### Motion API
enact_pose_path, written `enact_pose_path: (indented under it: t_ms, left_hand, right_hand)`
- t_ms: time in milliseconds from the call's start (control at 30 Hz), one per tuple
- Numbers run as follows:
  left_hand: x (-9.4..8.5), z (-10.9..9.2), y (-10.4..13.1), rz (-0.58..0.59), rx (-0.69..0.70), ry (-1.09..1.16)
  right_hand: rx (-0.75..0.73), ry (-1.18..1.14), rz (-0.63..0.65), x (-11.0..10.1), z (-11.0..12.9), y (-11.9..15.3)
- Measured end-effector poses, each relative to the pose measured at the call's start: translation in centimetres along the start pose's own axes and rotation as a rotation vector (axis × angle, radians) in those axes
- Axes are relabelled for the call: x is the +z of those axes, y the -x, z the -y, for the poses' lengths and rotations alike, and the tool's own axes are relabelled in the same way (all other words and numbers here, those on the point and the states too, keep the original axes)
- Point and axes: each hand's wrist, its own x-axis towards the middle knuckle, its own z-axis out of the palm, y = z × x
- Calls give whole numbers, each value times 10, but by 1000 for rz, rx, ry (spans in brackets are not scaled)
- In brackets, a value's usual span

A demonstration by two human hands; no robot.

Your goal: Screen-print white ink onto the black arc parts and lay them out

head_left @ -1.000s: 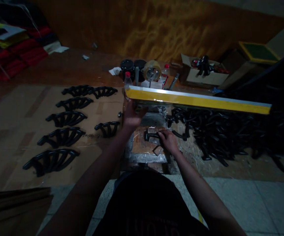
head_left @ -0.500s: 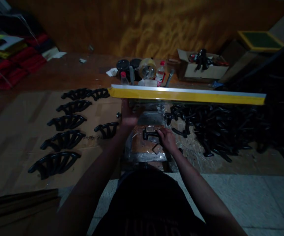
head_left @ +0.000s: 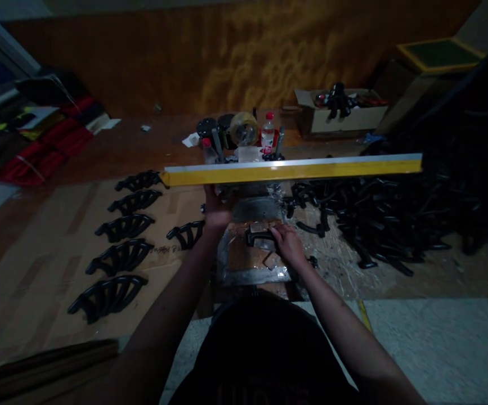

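Note:
My right hand (head_left: 289, 243) is closed on the right end of a black curved handle (head_left: 261, 235), which lies on a brown block (head_left: 241, 256) on a grey metal plate (head_left: 235, 277). My left hand (head_left: 217, 215) reaches up beneath a raised flat frame (head_left: 294, 171) with a yellow and silver edge. Its thumb stands apart from the stretched fingers. The frame's edge hides the fingertips, and whether they touch it I cannot tell. Left of the plate lies a small group of similar handles (head_left: 185, 233).
Rows of black handles (head_left: 120, 256) lie on cardboard (head_left: 53, 270) at the left. At the right is a large heap of loose handles (head_left: 379, 214). Behind the frame stand a red-capped bottle (head_left: 268, 135), a tape roll (head_left: 244, 129) and an open box (head_left: 340, 119).
The whole view has shifted and tilted slightly. In it the frame's edge sits further left and its left end lower. My right hand still holds the handle in place on the block.

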Motion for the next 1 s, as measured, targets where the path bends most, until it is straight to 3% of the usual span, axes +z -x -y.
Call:
enact_pose_path:
  t_ms: [300, 500, 633, 1000]
  left_hand:
    - [7, -18, 4, -14, -47, 3]
    - [11, -32, 12, -25, 3, -61]
    - [10, -34, 14, -8, 2, -96]
    - [12, -33, 15, -110, 81, -170]
  right_hand:
    - [17, -32, -23, 2, -3, 4]
    - [7, -47, -22, 5, -7, 3]
    - [11, -12, -29, 7, -9, 2]
    - [5, -61, -41, 13, -14, 4]
